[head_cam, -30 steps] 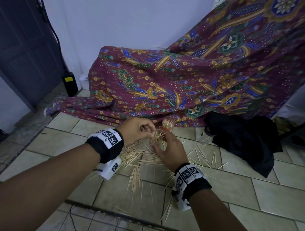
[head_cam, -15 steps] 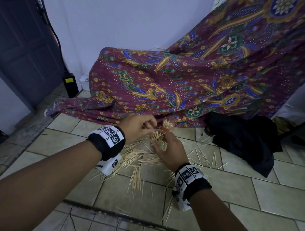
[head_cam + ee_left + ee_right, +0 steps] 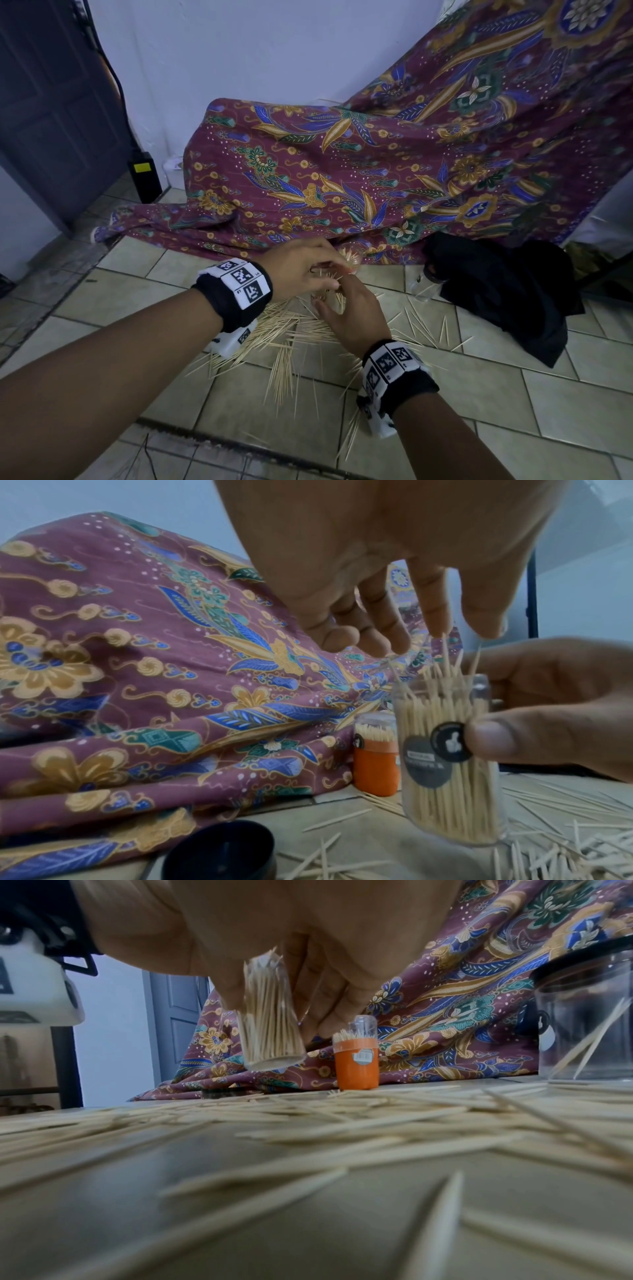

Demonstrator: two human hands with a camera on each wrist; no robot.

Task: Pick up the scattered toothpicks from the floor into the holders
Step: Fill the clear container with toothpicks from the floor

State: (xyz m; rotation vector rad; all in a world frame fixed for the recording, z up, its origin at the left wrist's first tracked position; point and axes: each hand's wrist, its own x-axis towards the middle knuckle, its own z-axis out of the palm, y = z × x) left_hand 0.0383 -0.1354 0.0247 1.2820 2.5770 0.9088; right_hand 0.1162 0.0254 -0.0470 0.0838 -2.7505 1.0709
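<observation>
My right hand grips a clear plastic holder packed with upright toothpicks, lifted slightly off the floor and tilted; it also shows in the right wrist view as the clear holder. My left hand hovers over its mouth, fingertips touching the toothpick tips that stick out. In the head view the left hand covers the holder. An orange holder with toothpicks stands on the floor by the cloth. Scattered toothpicks lie in a broad heap on the tiles beneath both wrists.
A patterned maroon cloth drapes down behind the hands. A clear jar with a black rim stands to the right beside a black cloth. A black lid lies near the cloth's edge. A black box sits by the door.
My left hand has shifted right and a little up, coming over the top of the holder. The right hand has stayed almost in place with the holder.
</observation>
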